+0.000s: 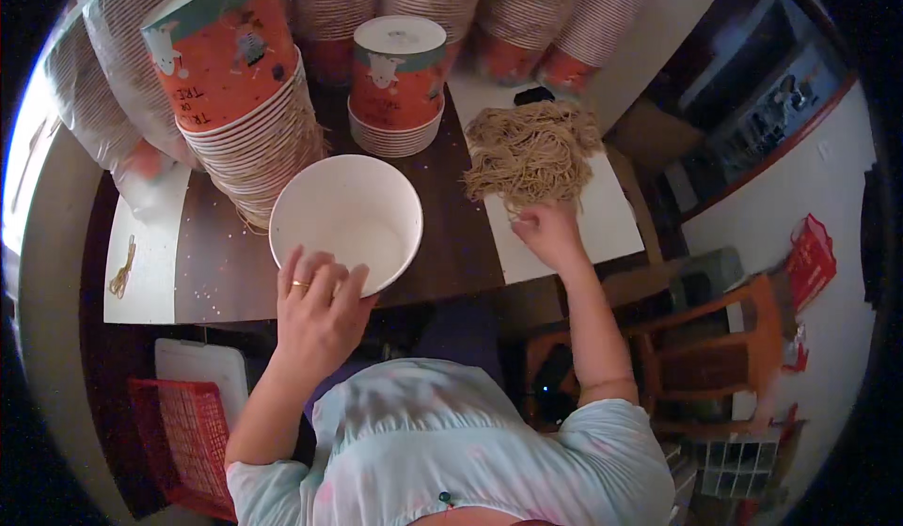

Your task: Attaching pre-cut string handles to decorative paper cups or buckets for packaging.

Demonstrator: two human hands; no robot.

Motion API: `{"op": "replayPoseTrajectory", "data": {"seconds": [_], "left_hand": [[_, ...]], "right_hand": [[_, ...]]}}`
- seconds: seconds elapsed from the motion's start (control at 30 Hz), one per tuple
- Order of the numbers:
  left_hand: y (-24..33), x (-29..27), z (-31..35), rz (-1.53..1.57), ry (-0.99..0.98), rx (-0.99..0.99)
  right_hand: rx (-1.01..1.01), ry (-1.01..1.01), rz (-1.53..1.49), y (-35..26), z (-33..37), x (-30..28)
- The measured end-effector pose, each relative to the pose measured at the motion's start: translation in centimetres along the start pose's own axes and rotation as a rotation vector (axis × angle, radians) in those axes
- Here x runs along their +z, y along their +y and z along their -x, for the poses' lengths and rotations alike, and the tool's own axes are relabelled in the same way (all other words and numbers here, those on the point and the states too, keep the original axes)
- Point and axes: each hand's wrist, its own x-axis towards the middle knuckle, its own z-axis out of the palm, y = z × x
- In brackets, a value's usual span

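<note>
An open white paper bucket stands near the table's front edge, its mouth tilted toward me. My left hand is on its near rim, fingers curled over the edge; the thumb is hidden. To the right, a heap of tan twine strands lies on a white board. At the heap's near edge, my right hand pinches the end of a strand, thumb and forefinger together. Left of the open bucket rises a tall stack of nested orange buckets with twine hanging along its side. A shorter upside-down stack stands behind.
Several tall stacks of nested buckets line the back, some in clear plastic. A loose twine piece lies on the left white board. Below stands a red plastic crate; a wooden chair is at my right.
</note>
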Motion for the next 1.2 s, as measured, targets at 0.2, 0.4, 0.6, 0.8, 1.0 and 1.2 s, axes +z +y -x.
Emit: {"op": "replayPoseTrajectory", "data": {"seconds": [0.2, 0.4, 0.6, 0.8, 1.0, 1.2], "left_hand": [[2.6, -0.7, 0.5, 0.253, 0.206, 0.154], [2.4, -2.0, -0.7, 0.773, 0.041, 0.072], [-1.5, -4.5, -12.0, 0.770, 0.121, 0.084], [-2.3, -1.3, -22.1, 1.103, -0.056, -0.065], [-1.9, -2.2, -19.5, 1.146, -0.410, -0.050], [-5.4, -4.0, -11.3, 1.203, -0.464, -0.345]], "right_hand": [[0.014, 0.017, 0.030, 2.0, -1.8, 4.6], [0.164, -0.112, -0.613, -0.8, -3.6, -0.3], [-0.006, -0.417, -1.075, -2.4, -12.0, -11.1], [-0.240, -0.662, -1.069, -10.4, -15.3, -19.6], [-0.358, -0.452, -0.824, -12.6, -15.1, -20.3], [-0.301, -0.492, -0.789, -8.7, -14.3, -17.7]]}}
